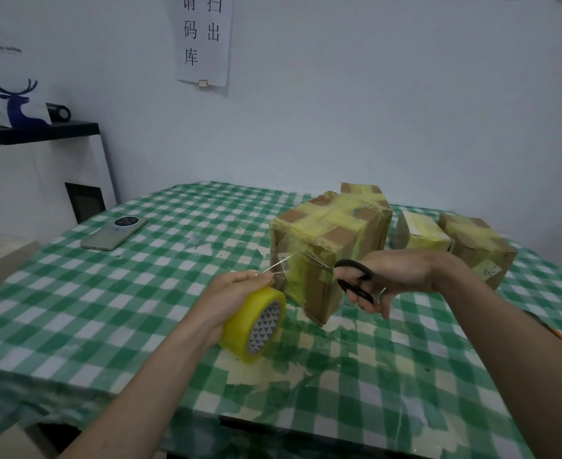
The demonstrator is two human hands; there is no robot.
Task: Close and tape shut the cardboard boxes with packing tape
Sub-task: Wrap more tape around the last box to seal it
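My left hand (pixel 236 289) is curled round the yellow roll of packing tape (pixel 255 326), thumb and fingertips pinching at its upper rim, and it holds the roll just above the green-and-white checked desk (pixel 91 309). From that rim a thin clear strip of tape (pixel 286 260) runs up and to the right, to the near face of the tall brown cardboard box wrapped in yellow tape (pixel 326 256), which stands just beyond and between my two hands. My right hand (pixel 395 276) has its fingers through the loops of the black-handled scissors (pixel 354 279), close beside the box's right near edge. The strip's long axis runs from the left hand toward the box, so I judge that the cut must cross it in the short gap between them; the right hand is the nearer to the box, the left to the roll. The scissor blades are hard to make out against the box, and I cannot tell whether they are parted or whether they touch the strip. Three smaller taped cardboard boxes (pixel 478 246) lie beyond my right hand, partly hidden.
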